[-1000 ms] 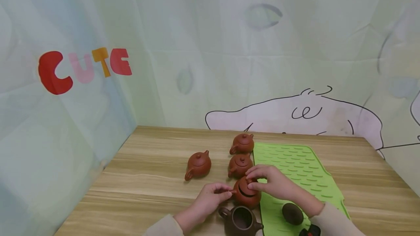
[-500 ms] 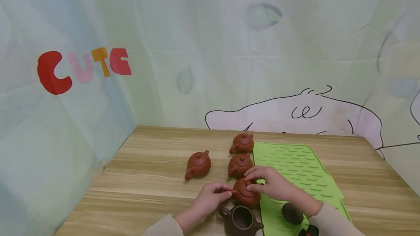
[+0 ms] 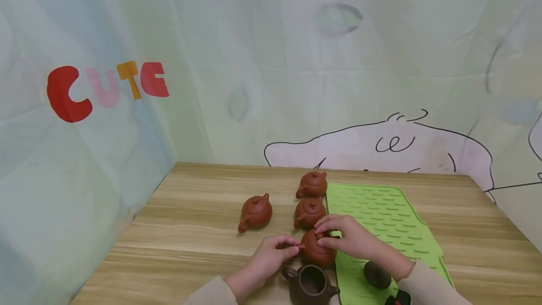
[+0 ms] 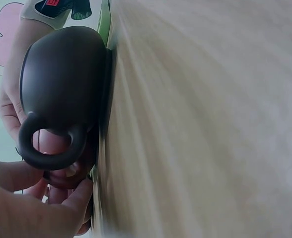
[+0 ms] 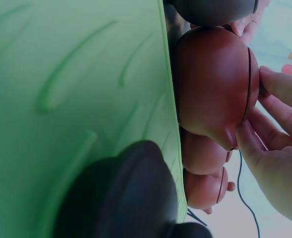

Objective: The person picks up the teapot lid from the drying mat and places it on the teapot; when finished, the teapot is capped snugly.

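A reddish-brown clay teapot [image 3: 318, 257] stands at the left edge of the green mat. My left hand [image 3: 271, 255] pinches its handle from the left. Over its top, my right hand [image 3: 349, 235] holds the lid [image 5: 254, 84] by the knob, and the lid sits level on the rim. In the right wrist view the teapot's spout points down near my thumb. A dark brown teapot [image 3: 311, 291] without a lid stands close in front, its body and ring handle filling much of the left wrist view. Its round dark lid [image 3: 377, 275] lies on the mat under my right forearm.
Two reddish teapots with lids, a nearer one [image 3: 310, 213] and a farther one [image 3: 314, 185], line up behind along the green mat [image 3: 377, 206]. Another lidded teapot [image 3: 256, 212] stands apart to the left. Fabric backdrops border the wooden table [image 3: 182, 229] behind and at left.
The lid on the reddish teapot was tilted with a dark gap a second ago; my right hand has lowered it flat onto the rim. The left hand has stayed on the handle.
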